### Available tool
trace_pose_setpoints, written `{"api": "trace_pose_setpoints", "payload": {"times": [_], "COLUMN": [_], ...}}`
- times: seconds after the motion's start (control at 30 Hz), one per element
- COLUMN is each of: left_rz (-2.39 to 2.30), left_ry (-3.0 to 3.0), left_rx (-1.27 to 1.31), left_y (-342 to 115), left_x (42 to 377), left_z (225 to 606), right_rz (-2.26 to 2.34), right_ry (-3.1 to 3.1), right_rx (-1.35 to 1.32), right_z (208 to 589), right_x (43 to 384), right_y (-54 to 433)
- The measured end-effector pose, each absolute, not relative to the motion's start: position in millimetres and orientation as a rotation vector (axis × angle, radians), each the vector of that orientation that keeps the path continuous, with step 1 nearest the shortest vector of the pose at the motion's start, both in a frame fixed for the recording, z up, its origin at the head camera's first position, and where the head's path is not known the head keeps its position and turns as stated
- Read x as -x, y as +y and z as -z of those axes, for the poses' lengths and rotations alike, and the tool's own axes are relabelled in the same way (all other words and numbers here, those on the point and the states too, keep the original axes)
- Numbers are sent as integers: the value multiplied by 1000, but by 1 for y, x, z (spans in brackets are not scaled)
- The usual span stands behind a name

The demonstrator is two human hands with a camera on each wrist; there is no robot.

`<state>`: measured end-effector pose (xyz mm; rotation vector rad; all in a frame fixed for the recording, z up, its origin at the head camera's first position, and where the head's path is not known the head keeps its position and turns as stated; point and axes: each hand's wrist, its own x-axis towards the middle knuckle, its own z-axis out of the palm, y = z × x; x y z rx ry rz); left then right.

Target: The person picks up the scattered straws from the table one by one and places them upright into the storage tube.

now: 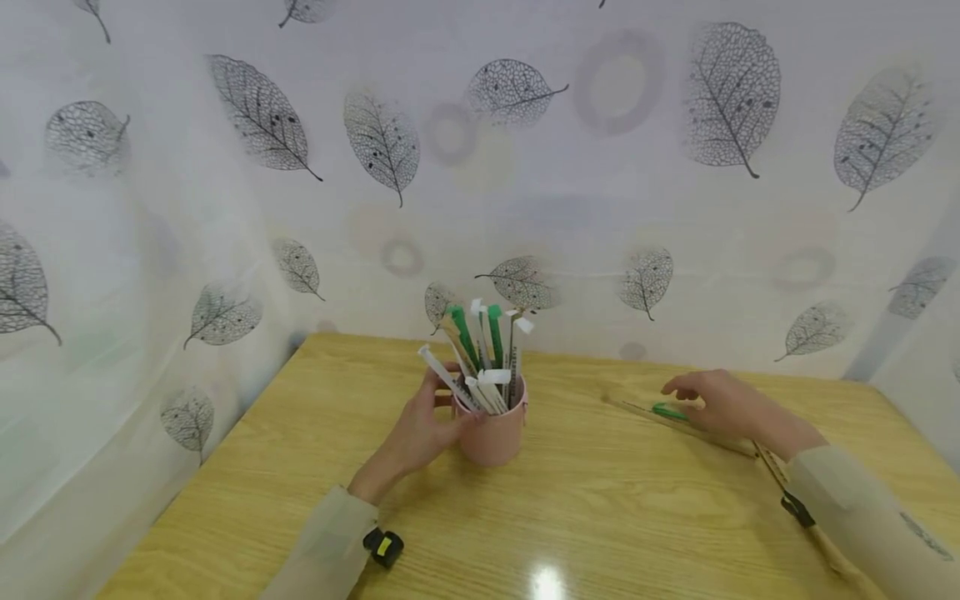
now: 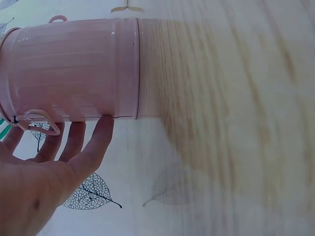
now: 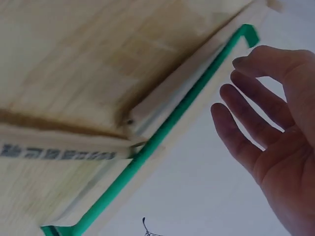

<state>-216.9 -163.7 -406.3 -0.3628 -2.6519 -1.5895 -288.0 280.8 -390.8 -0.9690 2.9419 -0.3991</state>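
Note:
My left hand [image 1: 423,425] grips the side of a pink bucket-shaped pot [image 1: 491,440], thumb at the front and fingers behind its left edge. In the left wrist view, the fingertips rest against the pot's [image 2: 74,69] wall, next to a small loop handle [image 2: 42,120]. Several slim sticks [image 1: 495,387], white, green and brown with printed characters, stand in the pot. Over the right of the table hovers my right hand [image 1: 723,408], fingers loosely bent and holding nothing. Close to its fingertips is a long green-edged strip [image 3: 192,96] with hooked ends. A brown printed stick [image 3: 59,152] touches it.
The wood-grain table [image 1: 600,508] runs back to a pale curtain [image 1: 540,200] with leaf prints, which also hangs on both sides. A small black device [image 1: 384,547] sits at the left cuff; another black piece [image 1: 797,508] shows beside the right sleeve.

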Motion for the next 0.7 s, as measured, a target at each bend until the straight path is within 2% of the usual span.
{"api": "trace_pose_setpoints", "payload": {"times": [0.43, 0.7], "left_rz": [1594, 1602], "left_ry": [-2646, -2642], "left_rx": [366, 380], "left_y": [-164, -165], "left_x": [217, 219], "left_z": [408, 409], "right_rz": [328, 234], "right_ry": [2887, 3035], "right_rx": [961, 1016], "right_z": [401, 387], "right_x": [287, 283], "right_y": [283, 277]}}
